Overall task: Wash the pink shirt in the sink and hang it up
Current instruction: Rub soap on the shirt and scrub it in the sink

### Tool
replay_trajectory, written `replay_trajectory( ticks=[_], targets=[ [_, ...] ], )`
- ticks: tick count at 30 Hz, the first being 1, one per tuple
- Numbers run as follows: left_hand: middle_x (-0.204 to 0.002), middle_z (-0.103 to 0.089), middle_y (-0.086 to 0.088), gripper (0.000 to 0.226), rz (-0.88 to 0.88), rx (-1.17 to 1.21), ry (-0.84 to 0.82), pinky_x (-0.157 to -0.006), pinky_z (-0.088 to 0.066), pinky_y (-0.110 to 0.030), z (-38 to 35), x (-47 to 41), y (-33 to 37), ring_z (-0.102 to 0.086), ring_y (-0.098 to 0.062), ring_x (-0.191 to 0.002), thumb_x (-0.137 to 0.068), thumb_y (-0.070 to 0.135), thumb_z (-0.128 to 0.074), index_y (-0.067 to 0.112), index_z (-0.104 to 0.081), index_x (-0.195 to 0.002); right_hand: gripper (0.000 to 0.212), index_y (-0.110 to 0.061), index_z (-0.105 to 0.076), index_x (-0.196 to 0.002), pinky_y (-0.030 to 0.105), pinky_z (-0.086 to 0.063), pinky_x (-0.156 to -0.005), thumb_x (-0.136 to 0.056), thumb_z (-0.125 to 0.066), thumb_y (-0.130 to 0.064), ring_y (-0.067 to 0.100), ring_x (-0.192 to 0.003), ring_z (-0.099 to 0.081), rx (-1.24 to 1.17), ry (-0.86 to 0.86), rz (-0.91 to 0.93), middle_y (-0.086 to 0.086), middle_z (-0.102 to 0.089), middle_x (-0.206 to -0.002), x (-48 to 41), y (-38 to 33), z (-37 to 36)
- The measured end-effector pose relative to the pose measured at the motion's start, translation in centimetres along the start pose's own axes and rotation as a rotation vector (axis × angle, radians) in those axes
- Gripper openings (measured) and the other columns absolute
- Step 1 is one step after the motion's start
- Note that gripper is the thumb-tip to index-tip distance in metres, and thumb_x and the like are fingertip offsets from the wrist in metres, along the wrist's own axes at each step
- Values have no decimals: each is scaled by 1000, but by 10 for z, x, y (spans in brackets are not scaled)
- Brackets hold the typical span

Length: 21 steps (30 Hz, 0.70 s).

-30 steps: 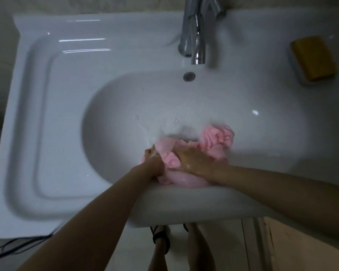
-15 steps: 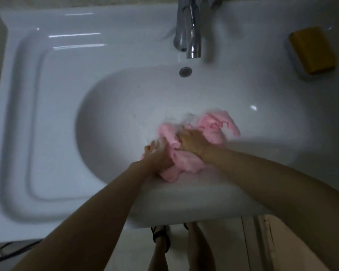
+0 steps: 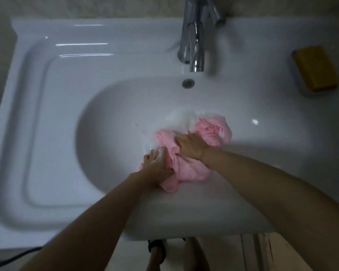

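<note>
pink shirt (image 3: 186,169) wadded into a wet lump at the near right of the sink (image 3: 114,118) bowl, long axis slanting from near left to far right, gripped at the near-left end by the left hand (image 3: 157,165) with sudsy fingers curled into the cloth, clenched mid-lump by the right hand (image 3: 192,146). glossy white basin in a dim bathroom, foam (image 3: 181,119) just beyond the shirt, pale wall behind. chrome faucet (image 3: 196,42) and overflow hole (image 3: 188,83) at the far side, yellow soap bar (image 3: 316,68) well apart on the right ledge, dark cable (image 3: 14,258) at lower left, forearms crossing the front rim and hiding the shirt's near edge.
</note>
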<state>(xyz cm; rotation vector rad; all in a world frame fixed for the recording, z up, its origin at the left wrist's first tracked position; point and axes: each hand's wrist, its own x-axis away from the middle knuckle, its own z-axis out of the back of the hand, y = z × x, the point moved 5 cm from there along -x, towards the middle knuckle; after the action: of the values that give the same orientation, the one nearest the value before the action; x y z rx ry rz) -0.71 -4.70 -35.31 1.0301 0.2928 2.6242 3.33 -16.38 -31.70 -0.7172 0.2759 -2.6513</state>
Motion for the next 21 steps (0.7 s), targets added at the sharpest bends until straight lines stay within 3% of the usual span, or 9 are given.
replay_trajectory(
  ticks=[3, 5, 7, 10, 13, 15, 18, 19, 21],
  targets=[
    [-147, -31, -14, 78, -71, 64, 125, -99, -24, -36, 16, 9, 6, -31, -29, -133, -85, 43, -55, 7, -20, -145, 40, -9, -53, -127, 36, -42, -96, -92, -58, -27, 32, -117, -54, -473, 1, -221, 14, -57, -127, -6, 21, 22],
    [-118, -54, -16, 74, -178, -50, 364, -78, -25, -35, 34, 15, 6, -53, -33, -104, -64, 41, -68, 12, -40, -126, 40, -6, -54, -125, 28, -44, -91, -89, -64, -18, 29, -115, -55, -876, 183, -299, 13, -59, -124, 4, 46, 48],
    [-97, -56, -15, 56, -130, -31, 656, -72, -25, -37, 60, 24, -2, -52, -30, -86, -60, 28, -71, 15, -47, -109, 50, -9, -54, -124, 21, -42, -87, -79, -74, -7, 16, -107, -56, -1087, 355, -216, 5, -58, -117, 28, 73, 79],
    [-98, -56, -18, 25, -238, -47, 944, -78, -31, -41, 82, 35, -5, -49, -30, -88, -84, 16, -53, 13, -52, -109, 50, -11, -59, -113, 29, -44, -79, -67, -78, -4, 20, -99, -59, -749, 319, -76, 9, -61, -104, 60, 98, 87],
    [-92, -68, -10, 27, -520, -96, 671, -79, -45, -41, 72, 35, 5, -64, -29, -84, -85, 35, -56, 15, -71, -96, 21, -10, -65, -103, 32, -44, -74, -82, -64, -13, 32, -95, -63, -10, -200, -59, 11, -66, -95, 80, 105, 52],
    [-82, -71, -8, 55, -390, 56, 445, -69, -51, -34, 77, 41, 15, -67, -29, -76, -81, 57, -35, 15, -69, -89, 16, -21, -69, -100, 29, -46, -84, -85, -64, -26, 21, -102, -62, -116, -365, -188, 0, -67, -103, 86, 103, 51],
    [-108, -66, -10, 78, -66, 193, 539, -82, -43, -37, 94, 38, 8, -59, -31, -102, -73, 71, -26, 13, -56, -117, 32, -29, -58, -102, 31, -42, -89, -80, -66, -51, 22, -112, -54, -402, 235, -528, 0, -58, -115, 73, 104, 76],
    [-127, -56, -14, 88, -28, 164, 542, -90, -39, -43, 93, 34, 6, -50, -34, -117, -72, 76, -30, 14, -48, -132, 55, -29, -51, -119, 35, -38, -97, -76, -66, -59, 26, -123, -46, -489, 326, -624, 4, -48, -131, 69, 102, 73],
    [-157, -9, -15, 109, 53, 110, 272, -107, -18, -61, 70, 24, 3, -12, -38, -142, -62, 85, -44, 31, -11, -151, 89, -34, -26, -144, 43, -29, -108, -71, -67, -65, 33, -137, -27, -622, 239, -728, 9, -22, -151, 58, 87, 49]
  ],
)
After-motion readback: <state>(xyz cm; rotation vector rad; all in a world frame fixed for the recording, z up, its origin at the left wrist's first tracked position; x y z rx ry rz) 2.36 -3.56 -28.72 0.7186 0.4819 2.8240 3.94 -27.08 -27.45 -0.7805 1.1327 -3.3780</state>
